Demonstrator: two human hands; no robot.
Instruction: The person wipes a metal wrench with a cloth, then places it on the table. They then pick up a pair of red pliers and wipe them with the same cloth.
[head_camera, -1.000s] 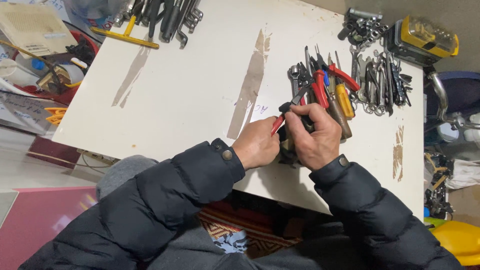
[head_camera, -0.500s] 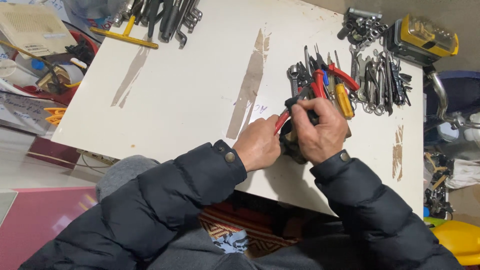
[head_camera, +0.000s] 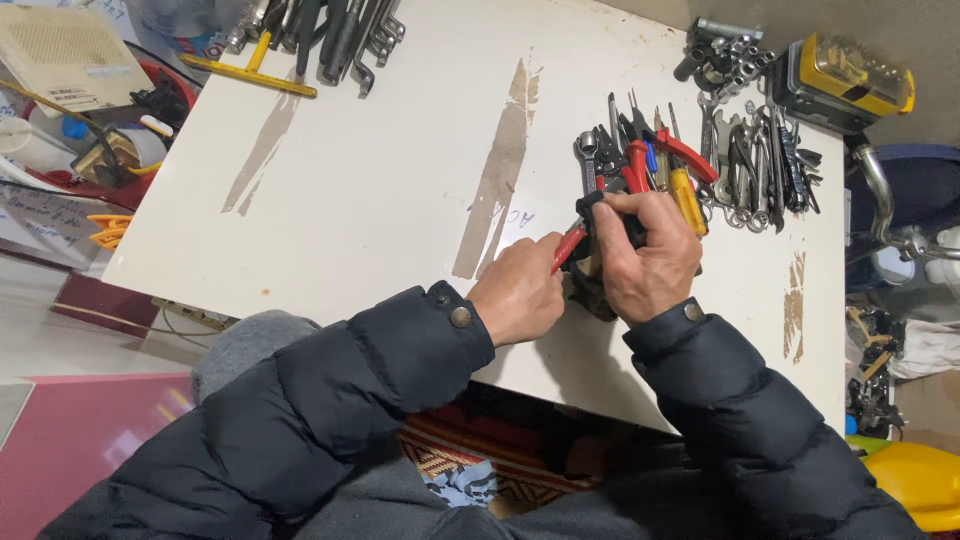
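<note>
I see a red-handled tool (head_camera: 568, 246) near the front edge of the white tabletop (head_camera: 380, 190), its red handle poking out between my two hands. My left hand (head_camera: 520, 293) has its grip pinched on that handle. My right hand (head_camera: 648, 262) is curled tight around a dark object (head_camera: 592, 282) (I cannot tell what it is), fingers pressed together over the top. Just beyond the right hand lies a heap of pliers and screwdrivers (head_camera: 650, 165), with a row of wrenches (head_camera: 760, 165) beside it and a yellow case (head_camera: 850, 85) at the far corner.
</note>
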